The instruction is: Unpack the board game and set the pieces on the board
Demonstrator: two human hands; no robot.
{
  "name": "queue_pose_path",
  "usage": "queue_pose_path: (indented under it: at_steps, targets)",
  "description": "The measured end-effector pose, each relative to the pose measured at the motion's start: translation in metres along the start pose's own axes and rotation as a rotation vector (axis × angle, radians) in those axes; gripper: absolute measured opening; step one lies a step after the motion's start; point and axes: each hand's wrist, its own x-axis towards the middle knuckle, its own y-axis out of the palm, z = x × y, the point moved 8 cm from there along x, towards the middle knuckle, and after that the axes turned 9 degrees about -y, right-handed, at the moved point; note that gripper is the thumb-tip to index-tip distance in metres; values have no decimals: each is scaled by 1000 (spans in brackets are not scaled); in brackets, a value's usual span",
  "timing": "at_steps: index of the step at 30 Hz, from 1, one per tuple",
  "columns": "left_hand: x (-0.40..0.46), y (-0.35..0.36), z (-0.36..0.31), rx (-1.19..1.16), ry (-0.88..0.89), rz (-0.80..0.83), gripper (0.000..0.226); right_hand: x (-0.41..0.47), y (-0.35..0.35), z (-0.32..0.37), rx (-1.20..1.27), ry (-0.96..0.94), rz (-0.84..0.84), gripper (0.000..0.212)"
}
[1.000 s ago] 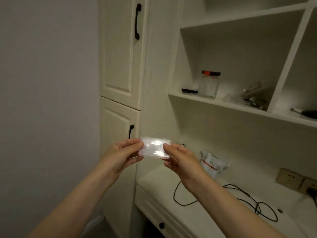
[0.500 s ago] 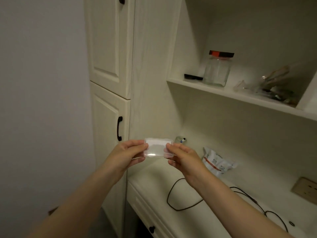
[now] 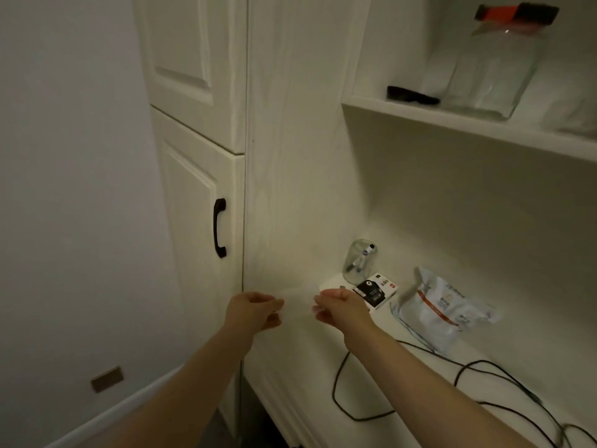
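Observation:
A small clear plastic case [image 3: 298, 302] is held between both hands, low over the near-left corner of the white counter [image 3: 381, 376]. It is blurred and nearly see-through, so its contents cannot be made out. My left hand [image 3: 255, 310] pinches its left end. My right hand [image 3: 339, 307] pinches its right end. No game board is in view.
On the counter stand a small glass jar with a pen [image 3: 358, 261], a black-and-white box [image 3: 376, 291], a blue-white pouch [image 3: 442, 308] and a loose black cable [image 3: 452, 383]. A shelf [image 3: 452, 124] above carries a large glass jar [image 3: 494, 59]. A tall cupboard door [image 3: 200, 221] stands to the left.
The view has dropped and swung down toward the counter. Both hands with the clear case have moved lower and forward, close to the counter's left corner.

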Motion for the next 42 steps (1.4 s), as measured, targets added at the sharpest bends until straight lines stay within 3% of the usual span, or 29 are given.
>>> queue_pose_path:
  at_steps: [4, 12, 20, 24, 28, 39, 42]
  targets:
    - [45, -3, 26, 10, -84, -82, 11, 33, 6, -35, -90, 81, 20, 13]
    - [116, 4, 84, 13, -281, -156, 9, 97, 17, -106, -376, 214, 138, 40]
    - [171, 6, 123, 65, -439, -291, 24, 139, 42, -161, -534, 284, 329, 54]
    - [181, 5, 125, 54, -408, -306, 9, 153, 47, -178, -643, 294, 394, 60]
    - [185, 1, 126, 47, -382, -322, 19, 160, 52, -191, -718, 296, 454, 62]
    - [180, -5, 121, 35, -347, -256, 22, 164, 54, -186, -610, 283, 350, 58]
    - [164, -15, 113, 13, -358, -245, 9, 156, 58, -179, -583, 295, 303, 44]
